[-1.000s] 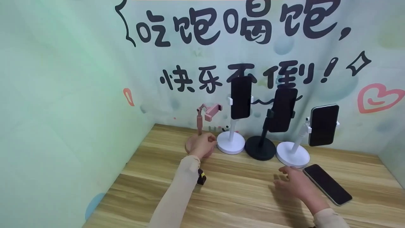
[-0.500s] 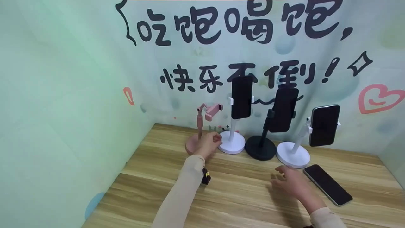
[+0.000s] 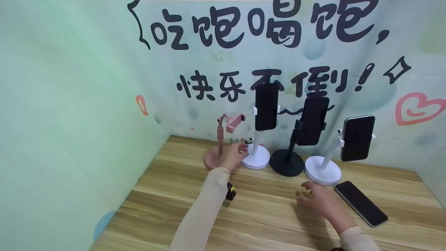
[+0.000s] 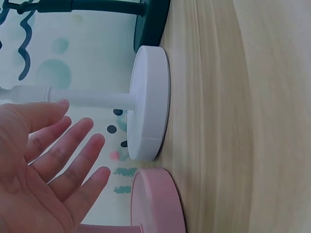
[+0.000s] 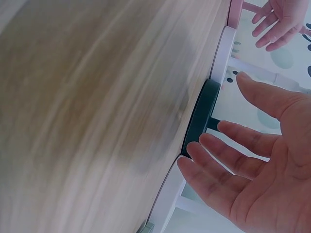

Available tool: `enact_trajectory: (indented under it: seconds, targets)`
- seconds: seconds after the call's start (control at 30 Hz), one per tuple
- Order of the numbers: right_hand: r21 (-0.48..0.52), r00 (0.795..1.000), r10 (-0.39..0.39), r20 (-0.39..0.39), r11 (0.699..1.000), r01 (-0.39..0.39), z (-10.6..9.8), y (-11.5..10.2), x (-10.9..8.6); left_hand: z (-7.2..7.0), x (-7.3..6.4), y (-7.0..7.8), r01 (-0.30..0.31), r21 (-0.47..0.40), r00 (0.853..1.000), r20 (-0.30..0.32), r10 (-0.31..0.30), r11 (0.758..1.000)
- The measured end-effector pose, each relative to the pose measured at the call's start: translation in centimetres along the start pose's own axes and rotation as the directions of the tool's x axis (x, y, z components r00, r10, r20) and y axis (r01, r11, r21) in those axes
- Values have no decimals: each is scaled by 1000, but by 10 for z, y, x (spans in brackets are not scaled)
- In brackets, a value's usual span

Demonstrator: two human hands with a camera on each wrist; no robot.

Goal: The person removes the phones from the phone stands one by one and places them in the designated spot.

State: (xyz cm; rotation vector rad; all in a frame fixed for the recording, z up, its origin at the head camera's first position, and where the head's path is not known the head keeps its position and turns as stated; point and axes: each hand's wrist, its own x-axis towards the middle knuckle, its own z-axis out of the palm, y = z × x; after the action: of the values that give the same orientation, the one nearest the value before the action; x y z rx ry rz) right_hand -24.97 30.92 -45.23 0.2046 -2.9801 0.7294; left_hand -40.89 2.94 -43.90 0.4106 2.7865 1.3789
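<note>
My left hand (image 3: 234,156) hovers between the pink phone stand (image 3: 220,139) and the white phone stand (image 3: 255,157) beside it. In the left wrist view its fingers (image 4: 80,167) are spread and relaxed, holding nothing, and overlap the white post. The pink stand's clamp holds no phone, while the white stand carries a black phone (image 3: 267,106). My right hand (image 3: 322,202), also relaxed, is above the table left of a loose phone (image 3: 361,203) lying screen up. Nothing is between its fingers (image 5: 233,160) in the right wrist view.
A black stand (image 3: 286,163) with a phone (image 3: 312,120) and a second white stand (image 3: 323,170) with a phone (image 3: 357,138) continue the row along the back of the wooden table (image 3: 264,216). Behind them hangs a printed backdrop (image 3: 216,62).
My left hand has shifted right, from in front of the pink base toward the white stand. The right hand has drifted slightly left. The stands and phones stay in place.
</note>
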Motion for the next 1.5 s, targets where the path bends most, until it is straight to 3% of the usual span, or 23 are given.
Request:
enact_trajectory:
  seconds: [0.33, 0.63, 0.83, 1.07, 1.3, 1.5]
  targets:
    - [17, 1000, -1, -2, 1000, 1, 5, -1, 2, 6, 6, 5, -45, -5, 998, -34, 45, 999]
    - [35, 999, 25, 37, 999, -27, 9, -2, 4, 23, 20, 7, -23, -56, 998, -58, 20, 998]
    - [48, 999, 32, 25, 998, -34, 8, -2, 4, 33, 30, 7, -59, -74, 994, -99, 52, 995]
    - [46, 1000, 25, 6, 999, -26, 8, 0, 3, 44, 35, 4, -125, -83, 991, -52, 121, 989]
    - [42, 999, 34, 6, 999, -34, 9, 0, 2, 46, 37, 5, -143, -82, 989, -48, 140, 986]
    - [64, 999, 33, -11, 997, -33, 7, 1, 2, 40, 41, 6, -163, -92, 983, -99, 154, 982]
